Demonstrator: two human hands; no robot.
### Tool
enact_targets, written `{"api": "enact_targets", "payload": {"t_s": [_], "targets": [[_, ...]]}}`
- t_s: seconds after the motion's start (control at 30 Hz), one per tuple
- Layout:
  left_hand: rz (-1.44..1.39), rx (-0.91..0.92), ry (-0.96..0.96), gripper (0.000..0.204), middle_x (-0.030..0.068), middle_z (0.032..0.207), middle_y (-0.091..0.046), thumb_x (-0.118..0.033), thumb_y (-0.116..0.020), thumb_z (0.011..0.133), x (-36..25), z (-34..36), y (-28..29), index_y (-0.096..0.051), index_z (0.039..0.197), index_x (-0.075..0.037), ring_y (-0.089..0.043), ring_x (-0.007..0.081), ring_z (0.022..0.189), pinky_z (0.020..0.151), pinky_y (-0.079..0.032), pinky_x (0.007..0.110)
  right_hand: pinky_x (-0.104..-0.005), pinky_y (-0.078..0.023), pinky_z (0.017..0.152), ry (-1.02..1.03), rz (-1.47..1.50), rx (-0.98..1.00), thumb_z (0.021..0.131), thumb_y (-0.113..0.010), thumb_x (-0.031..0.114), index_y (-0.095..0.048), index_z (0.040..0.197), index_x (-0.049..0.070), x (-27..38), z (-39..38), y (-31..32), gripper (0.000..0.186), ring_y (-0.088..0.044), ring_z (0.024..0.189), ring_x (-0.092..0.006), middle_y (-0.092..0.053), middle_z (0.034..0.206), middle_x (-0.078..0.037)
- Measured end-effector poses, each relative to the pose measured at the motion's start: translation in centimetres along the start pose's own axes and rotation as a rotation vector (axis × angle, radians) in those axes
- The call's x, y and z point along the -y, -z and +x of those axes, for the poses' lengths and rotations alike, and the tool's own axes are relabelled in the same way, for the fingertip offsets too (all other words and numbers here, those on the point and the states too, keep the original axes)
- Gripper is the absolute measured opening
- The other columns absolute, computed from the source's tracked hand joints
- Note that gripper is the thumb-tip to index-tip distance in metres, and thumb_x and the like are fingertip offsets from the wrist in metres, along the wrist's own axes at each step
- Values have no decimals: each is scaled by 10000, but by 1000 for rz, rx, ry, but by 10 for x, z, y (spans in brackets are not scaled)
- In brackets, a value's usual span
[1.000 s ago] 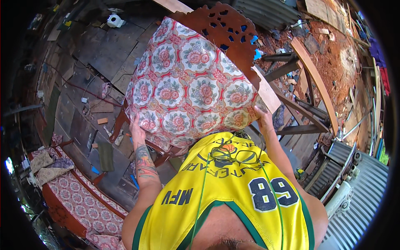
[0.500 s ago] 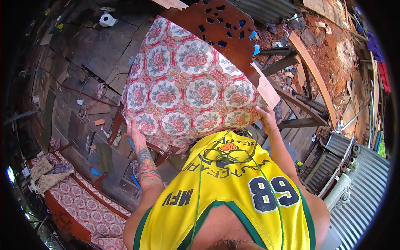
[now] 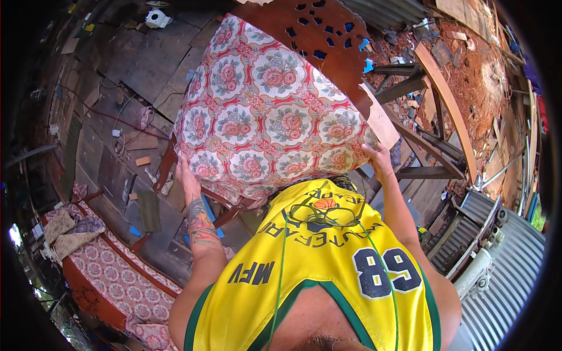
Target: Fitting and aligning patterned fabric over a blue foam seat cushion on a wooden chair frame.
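A chair with a carved brown wooden back stands in front of me, its seat covered in red, white and grey floral fabric. My left hand is closed on the fabric at the near left edge of the seat, fingertips partly hidden against it. At the near right corner, my right hand grips the fabric edge, thumb on top and the other fingers mostly out of sight. Between the hands the cloth bunches and hangs over the near edge. Part of a wooden chair leg shows below on the left.
A second piece of floral-upholstered wooden furniture lies at the lower left with cloth scraps on it. To the right are a dark wooden frame, a curved wooden piece and corrugated metal sheet. Cords trail over the plank floor.
The view has shifted slightly, so the surroundings sit a little further right. Both hands stay at the same edges of the fabric, the left a touch higher in view.
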State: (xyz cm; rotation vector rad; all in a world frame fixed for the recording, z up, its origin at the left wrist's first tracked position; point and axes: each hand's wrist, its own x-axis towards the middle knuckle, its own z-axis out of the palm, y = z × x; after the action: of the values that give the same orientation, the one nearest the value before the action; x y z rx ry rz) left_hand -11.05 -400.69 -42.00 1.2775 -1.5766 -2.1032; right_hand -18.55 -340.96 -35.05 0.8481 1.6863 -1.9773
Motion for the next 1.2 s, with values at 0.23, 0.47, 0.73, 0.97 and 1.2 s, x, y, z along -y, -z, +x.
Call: {"api": "enact_targets", "payload": {"t_s": [0.23, 0.47, 0.73, 0.97, 1.2], "targets": [[448, -323, -257, 586, 280, 1146, -624, -446, -489, 1034, 42, -63, -33, -542, 1172, 121, -617, 352, 1038, 898, -475, 408, -325, -566, 835, -133, -212, 57, 801, -799, 94, -657, 1182, 36, -1, 1, 2, 411, -690, 941, -170, -712, 1099, -62], [639, -447, -434, 531, 258, 1157, -629, -414, -529, 1022, 33, -66, -24, -553, 1196, 87, -634, 341, 1027, 892, -491, 417, -325, -553, 800, -203, -252, 129, 794, -804, 123, -672, 1163, 68, -1, 15, 40, 396, -682, 944, -166, -714, 1083, -26], [1211, -16, -879, 592, 247, 1479, -393, -412, -522, 993, -26, -100, -116, -386, 1475, -96, -367, 426, 1375, 1123, -282, 555, -325, -518, 826, -127, -372, -94, 833, -791, 277, -682, 1141, 59, 11, 15, 22, 393, -649, 916, -136, -706, 1016, -5], [1338, 473, -1112, 704, 216, 1621, -195, -660, -328, 978, -13, -79, -215, -219, 1583, -316, -152, 411, 1505, 1198, -81, 605, -303, -518, 866, 261, -490, -24, 935, -705, 280, -614, 1228, -50, 26, 20, -20, 451, -648, 963, -131, -699, 1048, -80], [1198, 314, -970, 767, 157, 1646, -140, -755, -131, 942, -83, 44, -286, -138, 1589, -343, -100, 412, 1511, 1195, -53, 624, -443, -490, 909, 1065, -1249, -572, 869, -725, 135, -610, 1221, 22, 51, -8, -79, 387, -600, 1055, -349, -643, 1121, -164]]}}
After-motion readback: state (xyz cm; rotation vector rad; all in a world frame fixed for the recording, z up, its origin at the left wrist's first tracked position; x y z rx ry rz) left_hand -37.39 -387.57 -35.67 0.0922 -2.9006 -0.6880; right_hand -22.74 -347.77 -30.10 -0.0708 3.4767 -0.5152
